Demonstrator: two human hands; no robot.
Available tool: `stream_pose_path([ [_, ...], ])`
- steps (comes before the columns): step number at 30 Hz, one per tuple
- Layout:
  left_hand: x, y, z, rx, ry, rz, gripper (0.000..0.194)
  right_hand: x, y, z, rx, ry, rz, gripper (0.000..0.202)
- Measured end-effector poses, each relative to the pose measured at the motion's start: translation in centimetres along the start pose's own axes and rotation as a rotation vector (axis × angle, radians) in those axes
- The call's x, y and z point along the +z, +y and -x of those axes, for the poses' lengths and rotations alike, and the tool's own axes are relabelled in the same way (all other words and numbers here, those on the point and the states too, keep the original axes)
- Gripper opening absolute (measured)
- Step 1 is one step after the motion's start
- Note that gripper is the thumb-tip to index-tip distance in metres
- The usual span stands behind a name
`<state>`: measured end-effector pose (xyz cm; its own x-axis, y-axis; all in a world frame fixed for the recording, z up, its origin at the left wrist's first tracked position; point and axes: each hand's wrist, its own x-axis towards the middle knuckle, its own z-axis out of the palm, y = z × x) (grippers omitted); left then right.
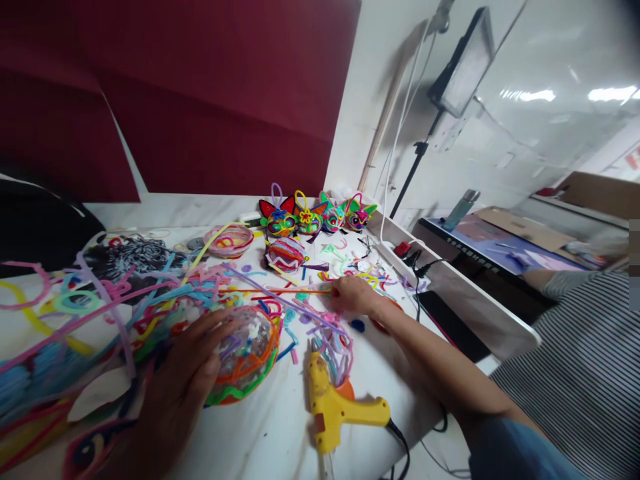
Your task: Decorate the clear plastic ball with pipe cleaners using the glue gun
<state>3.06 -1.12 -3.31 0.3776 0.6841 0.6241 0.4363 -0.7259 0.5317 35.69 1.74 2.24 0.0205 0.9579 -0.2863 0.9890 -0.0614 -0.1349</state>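
My right hand (353, 295) is closed at the middle of the table, with the end of a straight orange pipe cleaner (280, 291) at its fingertips. The pipe cleaner runs left from it, above scattered coloured pieces. My left hand (187, 377) reaches in from the lower left, fingers extended and thumb apart, at the left side of a round clear dish (245, 347). Orange and green strips edge the dish, and small scraps lie inside. Whether the fingers touch its rim or hover just above, I cannot tell. A purple pipe cleaner (280, 297) crosses behind the dish.
A yellow glue gun (327, 400) with a black cord lies at the front. Several colourful eared ornaments (280, 217) line the wall. Tangled pipe cleaners (100, 313) cover the left side. A person in a striped top (585, 373) is at the right, near a white ledge (475, 303).
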Motion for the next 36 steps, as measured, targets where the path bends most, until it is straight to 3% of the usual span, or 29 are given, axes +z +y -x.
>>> stream_pose_path([
  [6, -0.1, 0.4, -0.3, 0.034, -0.013, -0.016, 0.047, -2.1, 2.0, 1.2, -0.217, 0.007, -0.363, 0.003],
  [9, -0.2, 0.1, -0.3, 0.047, -0.024, -0.025, 0.048, -2.6, 2.7, 1.7, -0.311, 0.014, -0.582, 0.005],
  [15, -0.2, -0.3, -0.2, 0.029, -0.043, 0.049, 0.043, -2.7, 3.2, 3.1, -0.396, 0.050, -0.892, 0.027],
  [18, -0.2, 0.2, -0.2, 0.028, -0.063, 0.055, 0.042, -2.5, 3.3, 4.5, -0.406, 0.072, -0.961, 0.031],
  [23, -0.2, 1.1, -0.5, 0.034, -0.039, 0.106, 0.042, -1.4, 3.4, 6.5, -0.390, 0.139, -1.002, 0.016],
  [30, -0.4, 1.4, -0.5, 0.049, -0.030, 0.080, 0.041, 0.2, 3.2, 7.0, -0.372, 0.192, -1.053, 0.036],
  [36, -0.2, 1.3, -0.4, 0.032, -0.032, 0.141, 0.041, 0.5, 3.2, 7.1, -0.350, 0.227, -1.048, 0.038],
])
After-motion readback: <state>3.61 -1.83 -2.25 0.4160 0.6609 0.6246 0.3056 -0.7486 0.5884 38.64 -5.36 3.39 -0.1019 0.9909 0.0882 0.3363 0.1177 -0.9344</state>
